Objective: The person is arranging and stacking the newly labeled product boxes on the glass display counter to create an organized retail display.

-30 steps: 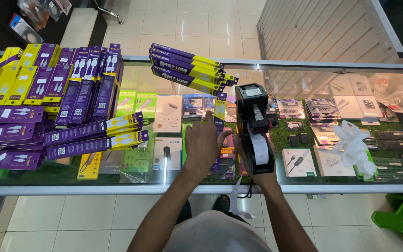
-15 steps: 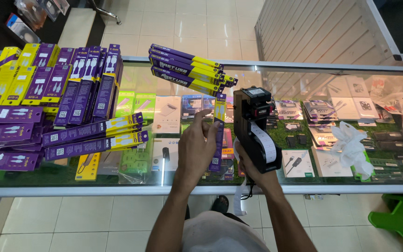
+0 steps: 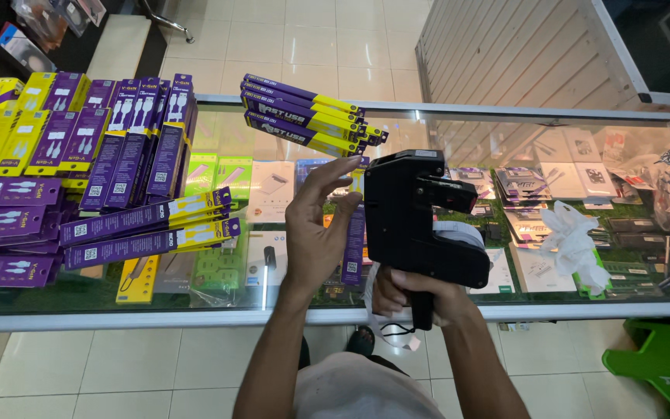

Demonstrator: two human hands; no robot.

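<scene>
My right hand [image 3: 420,299] grips the handle of a black price-label gun [image 3: 412,221], held upright over the glass counter [image 3: 428,128] with a white label strip [image 3: 459,231] curling from it. My left hand [image 3: 316,229] is raised beside the gun's left side, fingers spread and thumb near its body, holding nothing. Just beyond the hands, a fanned stack of purple-and-yellow cable boxes [image 3: 304,116] lies on the counter.
Rows and piles of purple and yellow boxes [image 3: 79,171] cover the counter's left half. Packaged goods [image 3: 552,186] lie inside the glass case. A white crumpled bag [image 3: 575,240] sits at right, and a green stool [image 3: 661,372] stands on the tiled floor.
The label gun has been lifted and tilted closer to me. My left hand rose from the counter and now hovers by the gun's side.
</scene>
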